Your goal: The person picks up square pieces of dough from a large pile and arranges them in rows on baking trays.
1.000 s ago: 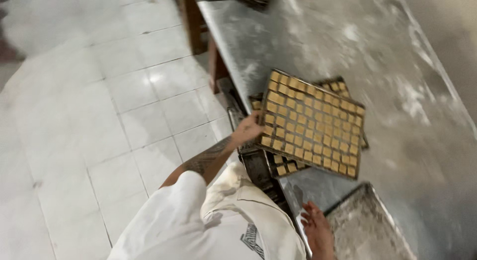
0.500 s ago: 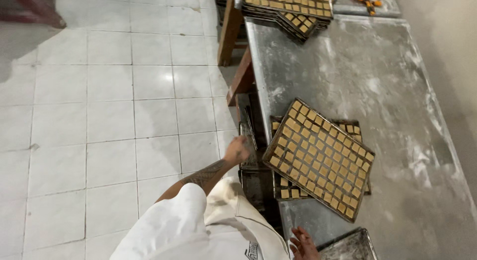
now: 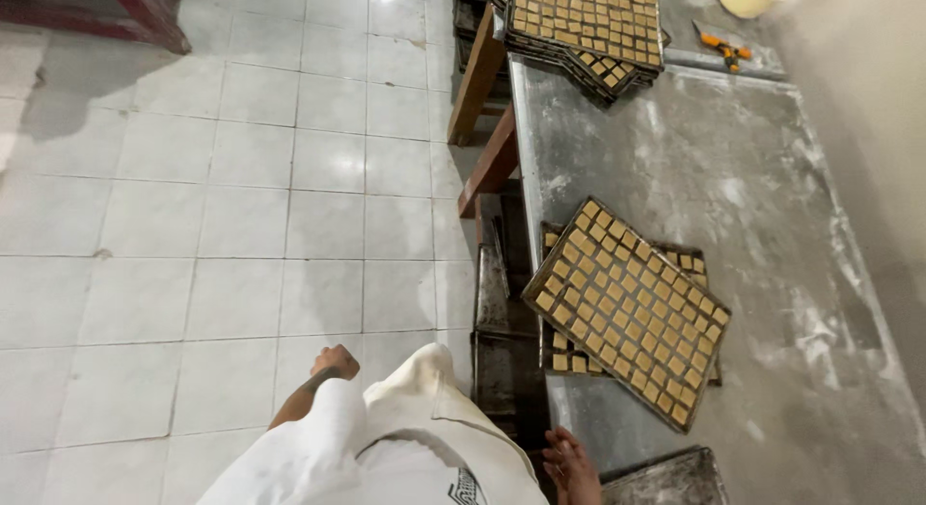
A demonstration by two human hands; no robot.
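Left hand: our left hand (image 3: pixel 336 361) hangs over the white tiled floor (image 3: pixel 241 225), fingers curled into a loose fist, holding nothing.
Right hand: our right hand (image 3: pixel 571 466) rests on the edge of the flour-dusted grey metal counter (image 3: pixel 733 177); its fingers are spread, gripping nothing.
Nearest tray: an empty dusty metal tray (image 3: pixel 675 481) lies just beside our right hand.
Biscuit trays: two stacked dark metal trays of small square tan biscuits (image 3: pixel 627 307) lie beyond our right hand, apart from both hands, the top one turned askew.
Far stack: more filled trays (image 3: pixel 584 27) sit at the counter's far end, well apart from us.
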